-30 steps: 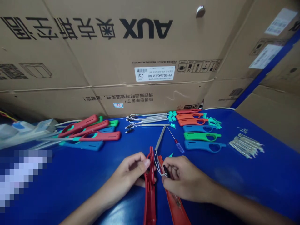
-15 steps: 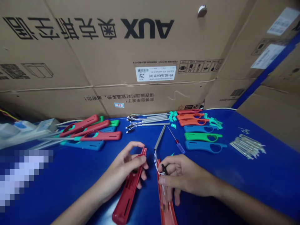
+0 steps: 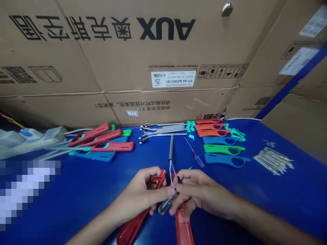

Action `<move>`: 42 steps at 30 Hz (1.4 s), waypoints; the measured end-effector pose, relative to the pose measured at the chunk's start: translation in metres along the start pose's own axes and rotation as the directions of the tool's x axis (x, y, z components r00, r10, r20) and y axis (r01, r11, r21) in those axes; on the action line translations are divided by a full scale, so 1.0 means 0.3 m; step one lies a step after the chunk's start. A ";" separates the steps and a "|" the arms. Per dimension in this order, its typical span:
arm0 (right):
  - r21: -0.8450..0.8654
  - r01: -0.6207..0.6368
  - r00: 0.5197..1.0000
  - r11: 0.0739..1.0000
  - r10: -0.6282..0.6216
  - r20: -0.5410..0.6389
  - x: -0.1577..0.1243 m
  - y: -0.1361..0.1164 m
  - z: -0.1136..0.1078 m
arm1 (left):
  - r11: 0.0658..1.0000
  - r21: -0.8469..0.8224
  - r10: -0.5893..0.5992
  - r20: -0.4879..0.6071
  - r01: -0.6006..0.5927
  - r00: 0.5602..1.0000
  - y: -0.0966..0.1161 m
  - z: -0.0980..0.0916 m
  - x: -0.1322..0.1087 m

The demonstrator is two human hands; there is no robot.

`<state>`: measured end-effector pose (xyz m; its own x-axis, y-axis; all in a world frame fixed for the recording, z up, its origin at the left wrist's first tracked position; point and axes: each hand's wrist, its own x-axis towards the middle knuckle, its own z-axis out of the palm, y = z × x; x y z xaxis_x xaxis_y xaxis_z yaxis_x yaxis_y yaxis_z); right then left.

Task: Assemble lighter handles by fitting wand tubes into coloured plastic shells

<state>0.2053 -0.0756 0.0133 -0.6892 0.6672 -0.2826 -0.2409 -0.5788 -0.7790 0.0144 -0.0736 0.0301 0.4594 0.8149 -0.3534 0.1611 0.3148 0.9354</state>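
Note:
My left hand (image 3: 143, 192) is closed around one red lighter shell half (image 3: 130, 227), its trigger loop up among the fingers. The left thumb reaches across to the top of a small clear fuel tank (image 3: 166, 205). My right hand (image 3: 204, 192) pinches at the tank's upper end, beside a black igniter part (image 3: 179, 179), while also holding the other red shell half (image 3: 184, 227), inner side up. White wires (image 3: 171, 173) run from between the hands to a grey metal tube (image 3: 171, 148) pointing away from me. The fingers partly hide the tank and igniter.
Lighters with long rods (image 3: 109, 146) are piled at left by a power strip (image 3: 55, 135). Metal tubes with wires (image 3: 168, 128) lie at the back. A screwdriver (image 3: 198, 159), coloured shell halves (image 3: 224, 159) and clear tanks (image 3: 272, 161) are at right. A cardboard box (image 3: 114, 61) stands behind.
My left hand has moved right, and its thumb now touches the clear tank. The tank has tilted out of the right shell half, and the metal tube has swung more upright in view.

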 end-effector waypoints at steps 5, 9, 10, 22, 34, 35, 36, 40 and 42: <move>0.051 0.032 0.999 0.998 -0.030 -0.037 0.001 -0.005 -0.003 | 0.994 0.063 0.096 -0.039 -0.093 0.995 -0.003 0.022 -0.010; 0.037 0.071 0.996 0.997 -0.069 -0.062 -0.006 -0.011 -0.001 | 0.988 0.138 0.078 -0.050 -0.070 0.996 -0.010 0.007 -0.009; 0.037 0.081 0.994 0.996 -0.078 -0.078 -0.009 -0.013 0.001 | 0.985 0.154 0.083 -0.037 -0.077 0.996 -0.011 0.001 -0.009; 0.079 0.047 0.997 0.996 -0.042 -0.068 -0.019 -0.037 0.008 | 0.964 -0.257 0.121 0.175 -0.074 0.977 -0.009 0.014 -0.009; 0.024 0.058 0.995 0.998 -0.056 -0.088 -0.003 -0.011 -0.021 | 0.937 -0.348 0.107 0.241 -0.017 0.965 -0.035 0.008 -0.011; 0.021 0.054 0.996 0.998 -0.053 -0.075 -0.004 -0.010 -0.022 | 0.945 -0.327 0.094 0.245 -0.009 0.965 -0.032 0.008 -0.011; 0.018 0.050 0.997 0.999 -0.049 -0.066 -0.004 -0.009 -0.022 | 0.952 -0.305 0.077 0.246 0.002 0.966 -0.028 0.008 -0.012; 0.028 0.027 0.997 0.999 -0.024 -0.074 -0.005 -0.013 -0.018 | 0.960 -0.279 0.049 0.234 0.019 0.971 -0.012 0.010 -0.015; 0.030 0.007 0.996 1.000 -0.004 -0.085 -0.005 -0.014 -0.016 | 0.964 -0.267 0.049 0.237 0.017 0.970 -0.009 0.012 -0.017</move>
<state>0.2105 -0.0719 0.0145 -0.6276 0.7070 -0.3259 -0.2659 -0.5881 -0.7638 0.0147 -0.0803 0.0294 0.6606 0.6906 -0.2943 -0.0702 0.4472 0.8917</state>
